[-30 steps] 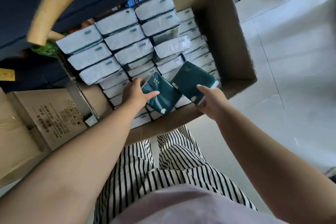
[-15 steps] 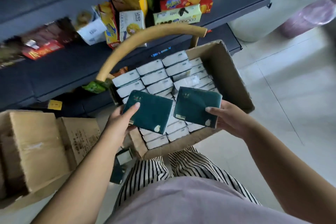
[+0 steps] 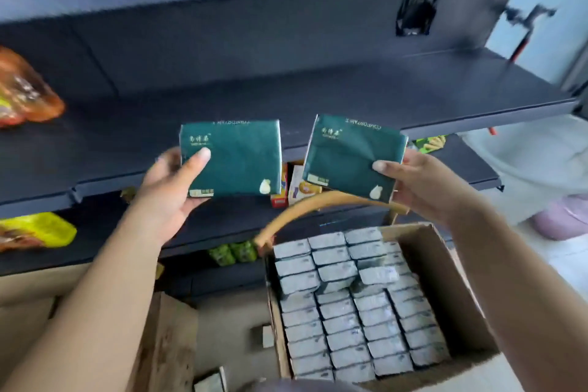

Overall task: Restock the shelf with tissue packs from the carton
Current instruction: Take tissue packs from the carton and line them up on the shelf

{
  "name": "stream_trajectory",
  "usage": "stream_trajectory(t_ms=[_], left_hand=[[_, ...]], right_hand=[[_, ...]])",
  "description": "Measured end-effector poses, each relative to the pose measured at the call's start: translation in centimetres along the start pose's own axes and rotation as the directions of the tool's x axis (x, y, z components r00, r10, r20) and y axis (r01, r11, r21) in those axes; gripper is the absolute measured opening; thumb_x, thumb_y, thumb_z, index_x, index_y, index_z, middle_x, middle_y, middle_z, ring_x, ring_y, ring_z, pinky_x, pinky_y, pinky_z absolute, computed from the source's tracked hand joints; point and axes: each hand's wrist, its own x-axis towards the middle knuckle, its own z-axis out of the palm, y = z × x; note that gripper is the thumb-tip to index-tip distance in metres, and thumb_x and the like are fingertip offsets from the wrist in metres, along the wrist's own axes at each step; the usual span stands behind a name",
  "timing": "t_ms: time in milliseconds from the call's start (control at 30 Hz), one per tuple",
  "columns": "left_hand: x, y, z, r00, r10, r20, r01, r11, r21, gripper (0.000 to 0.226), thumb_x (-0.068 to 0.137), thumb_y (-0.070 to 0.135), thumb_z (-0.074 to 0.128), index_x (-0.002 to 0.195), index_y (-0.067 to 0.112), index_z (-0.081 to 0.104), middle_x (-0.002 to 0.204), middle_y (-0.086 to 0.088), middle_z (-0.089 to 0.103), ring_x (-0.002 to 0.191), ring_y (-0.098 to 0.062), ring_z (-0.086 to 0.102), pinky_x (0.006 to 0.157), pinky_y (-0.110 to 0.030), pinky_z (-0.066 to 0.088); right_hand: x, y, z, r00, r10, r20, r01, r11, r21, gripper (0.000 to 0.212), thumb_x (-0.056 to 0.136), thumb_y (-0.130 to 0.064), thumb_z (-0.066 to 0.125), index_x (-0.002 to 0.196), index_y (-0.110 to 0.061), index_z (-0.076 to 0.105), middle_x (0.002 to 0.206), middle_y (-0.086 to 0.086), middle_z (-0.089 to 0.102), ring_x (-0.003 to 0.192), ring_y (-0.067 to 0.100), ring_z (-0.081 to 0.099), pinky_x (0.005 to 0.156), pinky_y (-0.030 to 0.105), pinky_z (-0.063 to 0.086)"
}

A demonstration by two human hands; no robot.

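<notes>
Thumbs are pressed on two green packs — one [image 3: 230, 158] is gripped by the left hand [image 3: 165, 188], the other [image 3: 353, 157] by the right hand [image 3: 423, 184]. Both are held before the dark shelf [image 3: 350, 99] — above the carton [image 3: 445, 280] of packs.

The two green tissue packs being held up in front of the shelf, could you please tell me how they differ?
The left pack sits nearly square to the camera, while the right pack is tilted clockwise. The left pack is gripped by the left hand at its left edge; the right pack is gripped by the right hand at its right edge. The right pack's wrapper shows creases near the thumb; the left pack's looks smoother. Both are dark green with the same pale logo and upside-down print.
</notes>
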Motion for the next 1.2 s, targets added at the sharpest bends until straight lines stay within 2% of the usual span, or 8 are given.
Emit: stream_trajectory(t_ms=[167,367,500,633,733,867,1033,1200], left_hand=[[0.9,7.2,-1.8,0.955,0.296,-0.032,-0.296,0.955,0.014,0.014,0.095,0.022,0.045,0.091,0.03,0.056,0.08,0.021,0.07,0.077,0.003,0.067,0.059,-0.019,0.055],[3.3,13.2,-5.1,0.819,0.545,-0.178,-0.519,0.837,0.173,0.005,0.091,0.03,0.053,0.091,0.031,0.058,0.096,0.017,0.064,0.095,-0.001,0.061,0.086,-0.028,0.047],[6.4,15.4,-6.3,0.722,0.643,-0.256,-0.57,0.762,0.307,0.01,0.091,0.025,0.057,0.099,0.02,0.059,0.09,0.016,0.062,0.083,0.002,0.059,0.072,-0.009,0.044],[9.5,16.8,-7.4,0.675,0.661,-0.328,-0.518,0.741,0.427,0.039,0.086,0.037,0.062,0.115,0.011,0.058,0.104,0.0,0.065,0.096,-0.016,0.061,0.084,-0.032,0.049],[11.0,17.3,-7.3,0.686,0.653,-0.322,-0.475,0.737,0.481,0.035,0.088,0.036,0.059,0.113,0.011,0.058,0.099,0.001,0.062,0.093,-0.018,0.058,0.077,-0.031,0.042],[12.2,17.2,-7.8,0.77,0.573,-0.281,-0.392,0.771,0.502,0.034,0.09,0.036,0.055,0.113,0.011,0.058,0.103,0.0,0.061,0.092,-0.015,0.054,0.077,-0.028,0.037],[12.7,18.6,-9.7,0.895,0.431,-0.113,-0.319,0.796,0.514,0.018,0.094,0.037,0.049,0.102,0.022,0.056,0.093,0.015,0.059,0.084,-0.002,0.054,0.081,-0.026,0.035],[13.2,18.6,-11.2,0.916,0.4,-0.03,-0.321,0.777,0.542,0.01,0.092,0.035,0.05,0.098,0.029,0.056,0.095,0.018,0.06,0.093,-0.006,0.057,0.084,-0.027,0.038]], right_hand=[[0.8,-7.0,4.3,0.964,-0.26,0.057,0.264,0.962,-0.071,0.029,0.079,-0.02,0.057,0.106,-0.009,0.061,0.098,0.005,0.072,0.086,0.016,0.07,0.062,0.023,0.055],[3.4,-13.8,9.1,0.879,-0.473,0.056,0.475,0.864,-0.167,0.014,0.09,-0.014,0.058,0.101,-0.011,0.066,0.102,0.005,0.072,0.093,0.019,0.07,0.078,0.032,0.055],[6.4,-17.3,12.4,0.841,-0.541,0.0,0.528,0.82,-0.222,0.01,0.089,-0.013,0.062,0.098,-0.011,0.066,0.103,0.007,0.071,0.089,0.018,0.07,0.078,0.031,0.057],[10.1,-20.1,14.4,0.818,-0.572,-0.059,0.529,0.789,-0.313,0.025,0.081,-0.021,0.07,0.095,-0.002,0.066,0.107,0.024,0.066,0.087,0.033,0.067,0.085,0.043,0.054],[12.9,-21.0,15.2,0.824,-0.561,-0.077,0.493,0.777,-0.391,0.058,0.069,-0.034,0.071,0.106,0.009,0.056,0.111,0.03,0.059,0.087,0.044,0.064,0.089,0.049,0.051],[15.0,-21.4,16.6,0.825,-0.554,-0.107,0.435,0.745,-0.506,0.047,0.082,-0.024,0.068,0.112,0.01,0.056,0.114,0.026,0.061,0.106,0.041,0.058,0.093,0.05,0.048],[16.6,-22.5,18.2,0.85,-0.521,-0.081,0.381,0.712,-0.59,0.023,0.087,-0.023,0.064,0.092,0.0,0.064,0.09,0.01,0.063,0.077,0.024,0.053,0.063,0.028,0.043],[18.8,-22.8,21.3,0.856,-0.515,-0.044,0.386,0.695,-0.606,0.025,0.087,-0.021,0.065,0.104,-0.003,0.067,0.094,0.013,0.067,0.078,0.021,0.053,0.07,0.028,0.043]])
